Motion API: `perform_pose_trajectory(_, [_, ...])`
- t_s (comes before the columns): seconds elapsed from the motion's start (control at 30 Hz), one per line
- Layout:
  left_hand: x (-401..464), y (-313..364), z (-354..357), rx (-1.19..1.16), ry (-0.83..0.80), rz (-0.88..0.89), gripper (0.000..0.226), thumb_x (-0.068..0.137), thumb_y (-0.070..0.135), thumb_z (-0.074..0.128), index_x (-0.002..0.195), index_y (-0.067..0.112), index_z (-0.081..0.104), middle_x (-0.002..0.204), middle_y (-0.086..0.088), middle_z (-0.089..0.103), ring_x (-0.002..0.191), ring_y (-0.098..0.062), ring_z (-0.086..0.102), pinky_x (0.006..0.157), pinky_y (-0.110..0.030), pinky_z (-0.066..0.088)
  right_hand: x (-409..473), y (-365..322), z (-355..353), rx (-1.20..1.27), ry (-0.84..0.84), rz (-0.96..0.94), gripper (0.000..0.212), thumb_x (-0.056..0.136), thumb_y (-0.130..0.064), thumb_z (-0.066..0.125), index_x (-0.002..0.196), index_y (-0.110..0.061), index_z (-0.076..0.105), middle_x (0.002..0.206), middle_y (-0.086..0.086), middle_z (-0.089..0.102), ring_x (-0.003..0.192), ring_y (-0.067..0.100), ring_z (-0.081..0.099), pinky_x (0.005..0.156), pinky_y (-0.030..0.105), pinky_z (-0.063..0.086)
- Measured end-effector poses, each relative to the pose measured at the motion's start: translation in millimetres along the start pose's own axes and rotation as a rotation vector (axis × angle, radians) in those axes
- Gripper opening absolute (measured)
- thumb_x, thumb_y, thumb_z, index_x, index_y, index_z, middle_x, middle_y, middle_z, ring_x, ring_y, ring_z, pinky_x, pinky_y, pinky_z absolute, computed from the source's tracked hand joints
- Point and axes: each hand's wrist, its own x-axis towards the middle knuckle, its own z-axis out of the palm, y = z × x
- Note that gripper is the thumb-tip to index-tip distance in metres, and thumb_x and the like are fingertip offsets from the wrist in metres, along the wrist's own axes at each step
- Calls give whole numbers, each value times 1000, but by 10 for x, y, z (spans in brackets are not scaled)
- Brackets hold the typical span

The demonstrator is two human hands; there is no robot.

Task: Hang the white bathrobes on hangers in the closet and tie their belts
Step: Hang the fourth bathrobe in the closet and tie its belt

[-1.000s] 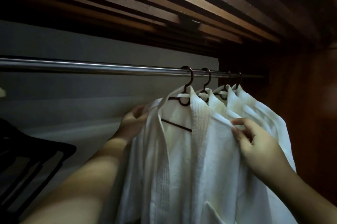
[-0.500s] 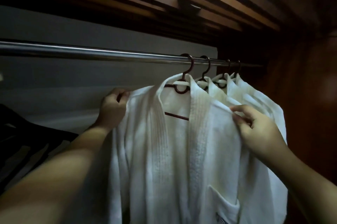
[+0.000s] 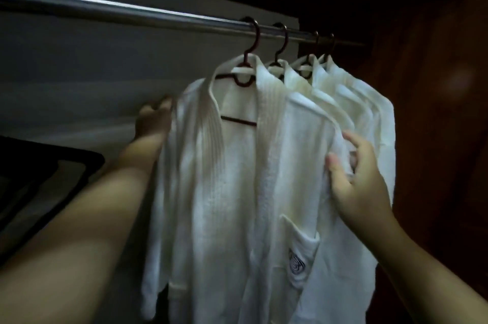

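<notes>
bathrobes (image 3: 351,102) hang on hangers (image 3: 244,78) along the closet rail (image 3: 132,13), four by our count. our left hand (image 3: 153,123) touches the front robe's (image 3: 227,178) shoulder, grip unclear; right hand (image 3: 356,178) pinches its lapel. we judge belts remain untied.

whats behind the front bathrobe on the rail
Three more white bathrobes hang behind the front bathrobe, each on its own hanger hook. Only their collars and shoulders show; their lower parts and belts are covered.
</notes>
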Motion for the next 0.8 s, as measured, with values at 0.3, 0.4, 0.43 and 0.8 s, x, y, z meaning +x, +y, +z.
perform_pose_trajectory(0.3, [-2688,-1217,789,-212,-568,-88,51,85,73,68,119,35,63,108,15,74,100,3,69,82,-16,52,-1466,929,-52,-44,-60,361,19,89,-30,76,91,-28,58,81,-13,67,72,0,65,58,15,47])
perform_pose_trajectory(0.4, [-2861,-1300,813,-269,-582,-187,22,91,48,74,103,30,69,93,16,78,88,6,71,70,-10,52,-1726,1130,-274,-3,-108,422,13,94,-23,71,84,-28,67,73,-7,68,67,7,65,60,19,49])
perform_pose_trajectory(0.43, [-2856,-1307,808,-253,-521,-176,14,92,41,75,97,30,69,88,14,77,82,7,70,69,-11,52,-1762,1155,-376,9,-104,413,14,96,-22,69,86,-31,68,74,-8,69,70,6,66,60,15,48])
perform_pose_trajectory(0.8, [-3624,-1562,457,-11,-159,-92,66,80,79,61,120,28,55,116,-3,63,107,-15,64,92,-37,52,-2014,1452,-685,69,-377,493,26,99,-40,61,80,-24,67,73,-2,65,67,10,63,65,35,50])
